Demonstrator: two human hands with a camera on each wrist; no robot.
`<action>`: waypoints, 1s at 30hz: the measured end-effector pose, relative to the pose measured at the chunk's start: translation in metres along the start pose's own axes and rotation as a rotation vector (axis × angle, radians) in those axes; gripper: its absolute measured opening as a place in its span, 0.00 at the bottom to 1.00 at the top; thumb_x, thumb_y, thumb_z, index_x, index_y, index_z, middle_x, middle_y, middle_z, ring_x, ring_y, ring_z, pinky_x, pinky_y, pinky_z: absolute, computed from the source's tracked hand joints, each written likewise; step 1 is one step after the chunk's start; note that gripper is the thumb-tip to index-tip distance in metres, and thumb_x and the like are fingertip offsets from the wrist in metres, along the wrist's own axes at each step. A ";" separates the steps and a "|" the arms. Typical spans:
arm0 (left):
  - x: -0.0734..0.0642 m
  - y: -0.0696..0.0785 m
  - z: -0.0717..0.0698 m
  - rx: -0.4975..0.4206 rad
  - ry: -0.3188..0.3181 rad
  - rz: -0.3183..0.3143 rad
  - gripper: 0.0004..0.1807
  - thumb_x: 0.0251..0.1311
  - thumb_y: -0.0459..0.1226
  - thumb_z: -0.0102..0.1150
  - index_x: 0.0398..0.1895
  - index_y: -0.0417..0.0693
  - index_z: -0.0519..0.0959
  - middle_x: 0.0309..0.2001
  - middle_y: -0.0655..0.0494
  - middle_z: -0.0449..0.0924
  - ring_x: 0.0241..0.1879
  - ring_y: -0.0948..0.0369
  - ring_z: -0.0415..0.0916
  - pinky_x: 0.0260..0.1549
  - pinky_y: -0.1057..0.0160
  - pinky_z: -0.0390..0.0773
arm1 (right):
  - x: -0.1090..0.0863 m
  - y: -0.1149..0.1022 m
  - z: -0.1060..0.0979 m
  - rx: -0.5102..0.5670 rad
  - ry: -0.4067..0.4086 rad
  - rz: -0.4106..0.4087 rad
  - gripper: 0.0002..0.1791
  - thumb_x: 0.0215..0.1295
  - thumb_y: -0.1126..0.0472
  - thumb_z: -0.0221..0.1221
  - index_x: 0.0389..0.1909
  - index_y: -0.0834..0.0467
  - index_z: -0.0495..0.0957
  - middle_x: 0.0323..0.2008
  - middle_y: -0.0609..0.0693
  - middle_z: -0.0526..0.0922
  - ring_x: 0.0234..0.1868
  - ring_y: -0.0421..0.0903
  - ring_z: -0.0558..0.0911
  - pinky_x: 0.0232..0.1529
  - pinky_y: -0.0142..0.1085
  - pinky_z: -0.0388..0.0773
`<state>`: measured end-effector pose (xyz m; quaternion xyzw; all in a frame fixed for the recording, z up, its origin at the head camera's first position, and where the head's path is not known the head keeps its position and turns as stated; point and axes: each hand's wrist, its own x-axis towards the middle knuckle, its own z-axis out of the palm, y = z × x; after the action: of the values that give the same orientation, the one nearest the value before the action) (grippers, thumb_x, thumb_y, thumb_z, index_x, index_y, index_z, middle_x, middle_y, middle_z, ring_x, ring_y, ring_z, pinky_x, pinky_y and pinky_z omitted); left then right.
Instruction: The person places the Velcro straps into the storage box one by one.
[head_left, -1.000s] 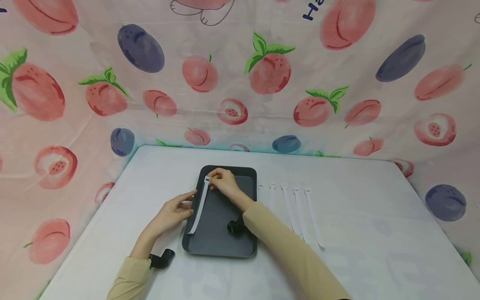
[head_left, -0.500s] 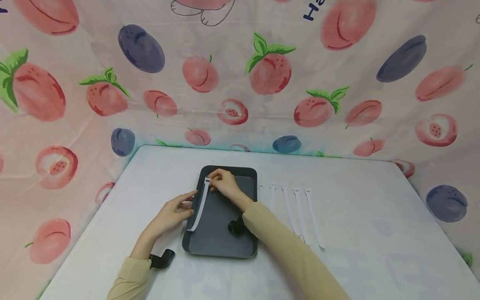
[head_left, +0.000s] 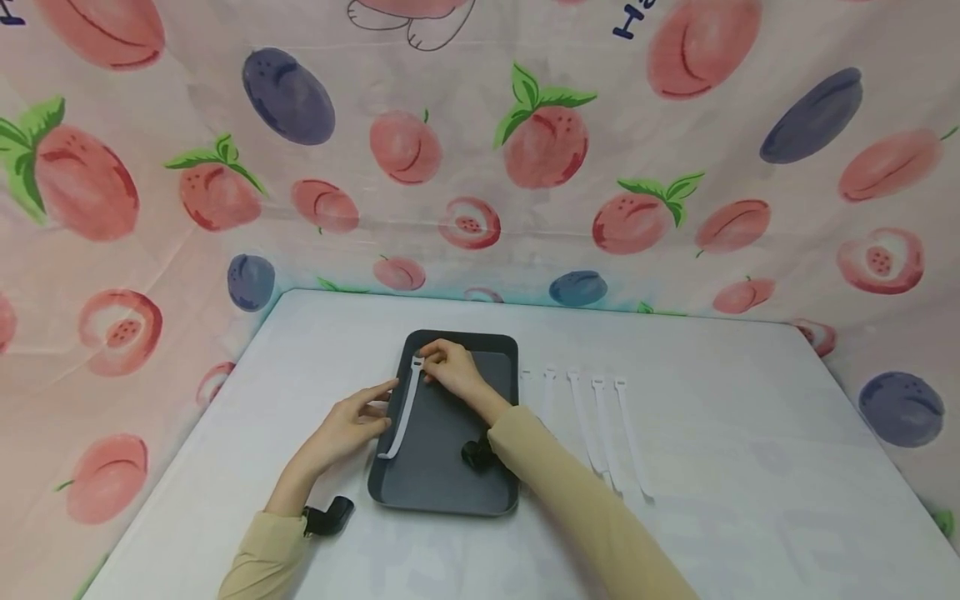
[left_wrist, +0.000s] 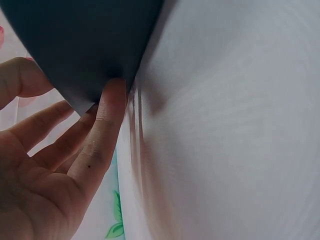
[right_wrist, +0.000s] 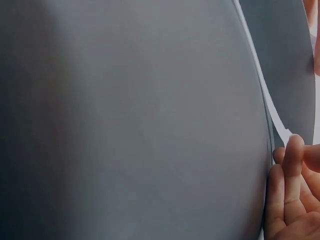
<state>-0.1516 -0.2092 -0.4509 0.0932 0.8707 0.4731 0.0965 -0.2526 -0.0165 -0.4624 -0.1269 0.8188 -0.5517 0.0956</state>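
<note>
A dark grey rectangular tray lies on the table. My right hand reaches over it and pinches the slotted head of a white strap-type cable tie. The tie runs along the tray's left side, its lower end bent against the wall. In the right wrist view the fingertips hold the end of the strap near the tray's edge. My left hand touches the outside of the tray's left wall with extended fingers, and the left wrist view shows a fingertip against the dark outer wall.
Several more white cable ties lie in a row on the white table, right of the tray, some partly behind the right sleeve. Black cameras are strapped to both wrists. A fruit-printed cloth hangs behind the table.
The tie's lower end has shifted slightly up along the tray's left side. Its head sits a touch lower with the right hand. My left hand stays at the tray wall.
</note>
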 end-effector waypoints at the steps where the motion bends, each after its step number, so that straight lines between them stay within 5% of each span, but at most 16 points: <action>1: 0.000 0.000 0.000 -0.002 -0.001 0.000 0.33 0.60 0.33 0.56 0.71 0.50 0.64 0.63 0.37 0.70 0.56 0.44 0.76 0.50 0.50 0.79 | -0.001 0.000 -0.001 -0.001 -0.001 0.002 0.12 0.64 0.68 0.55 0.47 0.64 0.79 0.36 0.61 0.86 0.32 0.53 0.86 0.34 0.27 0.77; 19: 0.001 0.000 0.000 0.000 -0.008 -0.001 0.33 0.62 0.34 0.55 0.71 0.50 0.63 0.62 0.38 0.70 0.56 0.44 0.76 0.50 0.49 0.78 | 0.002 0.000 -0.006 0.140 -0.028 0.047 0.16 0.66 0.67 0.55 0.53 0.66 0.76 0.45 0.65 0.83 0.27 0.41 0.83 0.38 0.36 0.83; 30: 0.002 0.000 0.001 -0.004 -0.008 -0.007 0.32 0.62 0.33 0.55 0.71 0.50 0.63 0.63 0.38 0.70 0.57 0.43 0.75 0.50 0.49 0.78 | -0.001 -0.011 -0.014 0.162 -0.079 0.083 0.20 0.67 0.69 0.52 0.59 0.65 0.72 0.50 0.66 0.80 0.44 0.61 0.83 0.46 0.43 0.82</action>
<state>-0.1532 -0.2076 -0.4517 0.0917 0.8696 0.4743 0.1019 -0.2547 -0.0078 -0.4467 -0.1064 0.7716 -0.6062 0.1606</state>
